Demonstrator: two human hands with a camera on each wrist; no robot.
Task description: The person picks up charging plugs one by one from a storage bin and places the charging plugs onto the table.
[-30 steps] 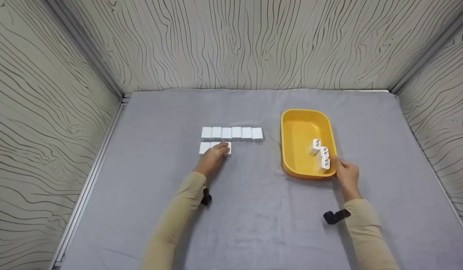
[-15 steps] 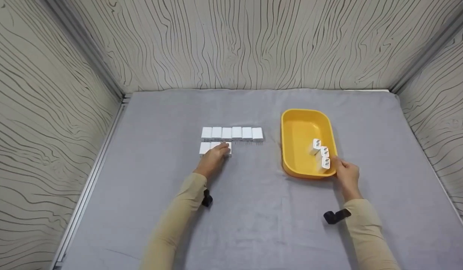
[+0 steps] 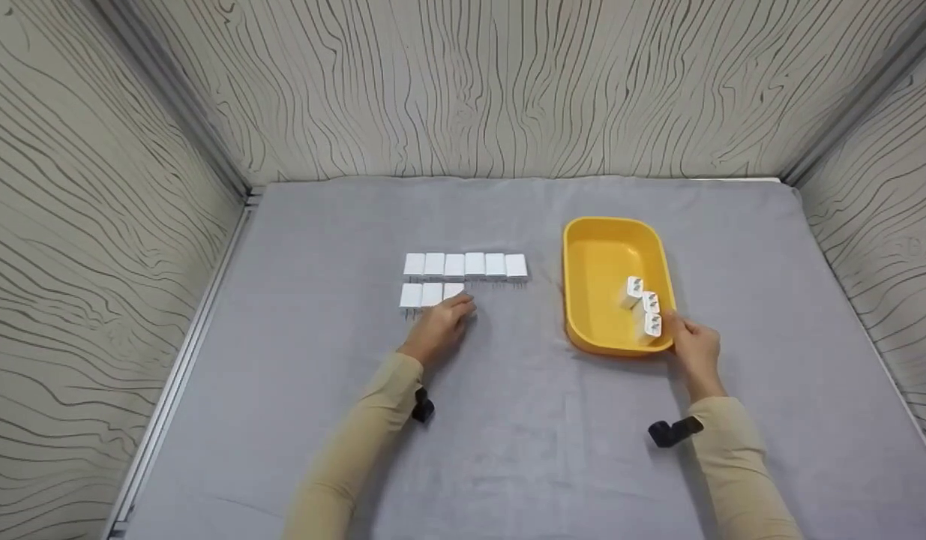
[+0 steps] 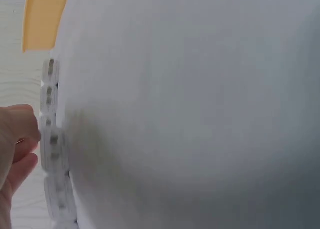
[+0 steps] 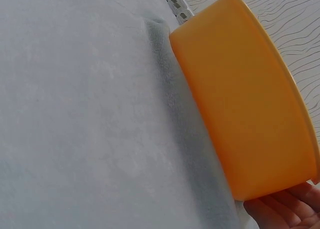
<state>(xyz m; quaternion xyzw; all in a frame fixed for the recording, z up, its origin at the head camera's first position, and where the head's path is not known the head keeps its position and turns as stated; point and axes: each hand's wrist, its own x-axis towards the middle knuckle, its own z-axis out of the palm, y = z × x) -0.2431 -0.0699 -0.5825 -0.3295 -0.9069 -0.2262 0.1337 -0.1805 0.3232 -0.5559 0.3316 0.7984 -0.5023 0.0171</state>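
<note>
The right hand (image 3: 695, 352) grips the near-right corner of the yellow bin (image 3: 599, 274), probably to steady it; three upright adapters (image 3: 632, 293) stand inside. The left hand (image 3: 436, 330), fingers loosely bent around nothing visible, borders three butted adapters (image 3: 432, 295), seemingly aligned with the six-adapter row (image 3: 454, 265) beyond

Left hand (image 3: 442, 328), right hand (image 3: 696, 350) well apart

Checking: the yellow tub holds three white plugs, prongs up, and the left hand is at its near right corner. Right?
Wrong hand: the head view shows the right hand at the near right corner of the yellow tub, while the left hand is at the near row of white plugs. The rest stands: three white plugs, prongs up, inside.
</note>
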